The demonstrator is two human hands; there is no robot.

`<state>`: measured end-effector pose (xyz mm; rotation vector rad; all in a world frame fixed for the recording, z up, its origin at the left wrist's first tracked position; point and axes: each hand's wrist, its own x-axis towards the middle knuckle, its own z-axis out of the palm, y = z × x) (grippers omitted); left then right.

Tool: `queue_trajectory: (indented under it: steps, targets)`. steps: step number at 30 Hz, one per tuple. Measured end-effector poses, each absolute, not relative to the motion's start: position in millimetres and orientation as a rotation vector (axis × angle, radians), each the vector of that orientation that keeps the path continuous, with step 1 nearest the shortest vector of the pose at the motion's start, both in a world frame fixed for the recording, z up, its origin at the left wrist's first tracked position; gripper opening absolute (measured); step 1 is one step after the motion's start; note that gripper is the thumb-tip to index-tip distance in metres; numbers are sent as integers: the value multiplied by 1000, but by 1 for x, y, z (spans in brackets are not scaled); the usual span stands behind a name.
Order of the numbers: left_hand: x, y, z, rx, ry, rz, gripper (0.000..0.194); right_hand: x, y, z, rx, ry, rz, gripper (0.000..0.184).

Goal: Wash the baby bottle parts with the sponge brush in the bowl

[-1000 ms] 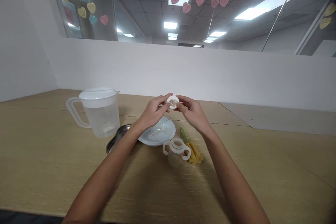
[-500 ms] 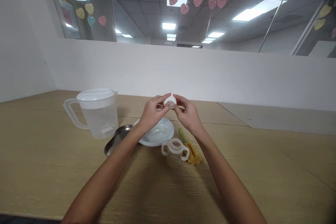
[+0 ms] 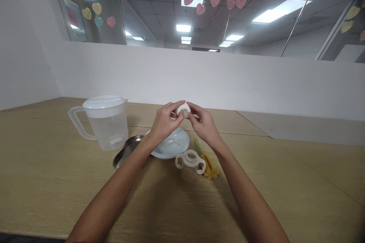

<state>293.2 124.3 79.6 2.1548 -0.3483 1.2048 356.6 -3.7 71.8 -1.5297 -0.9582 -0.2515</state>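
Observation:
Between both hands, raised above the table, is a baby bottle nipple (image 3: 185, 113) set in a white ring (image 3: 182, 108). My left hand (image 3: 165, 120) grips the ring from the left with thumb and fingertips. My right hand (image 3: 204, 122) pinches it from the right, the thumb near the clear nipple, which points toward me. Below them a clear baby bottle (image 3: 189, 171) with two white handles stands upright, its mouth uncovered. Right behind it lies a bottle brush (image 3: 210, 166) with a yellow sponge head and green handle.
A white bowl (image 3: 184, 145) behind the bottle holds a clear item I cannot make out. To its left is a steel kidney-shaped tray (image 3: 129, 147), partly behind my left forearm. A lidded plastic pitcher (image 3: 110, 127) stands further left. A white wall (image 3: 182, 76) rises behind the table.
The ring has tilted between my fingers, so the nipple now faces toward me instead of the ring's round opening. Both hands keep their grip. The things on the table stay put.

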Motion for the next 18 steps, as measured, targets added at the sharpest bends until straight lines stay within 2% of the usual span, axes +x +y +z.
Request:
queue_trajectory:
  steps: [8,11,18]
  targets:
    - [293,128,80,2340,-364,1106,37,356,-23,85,-1485,-1019,149,49]
    - [292,128,81,2359,-381,1026,38,356,-25,84,-1530,-1050,77,52]
    - [286,134,86,2485,-522,859,39,354,-19,82,-1563,-1151,1,45]
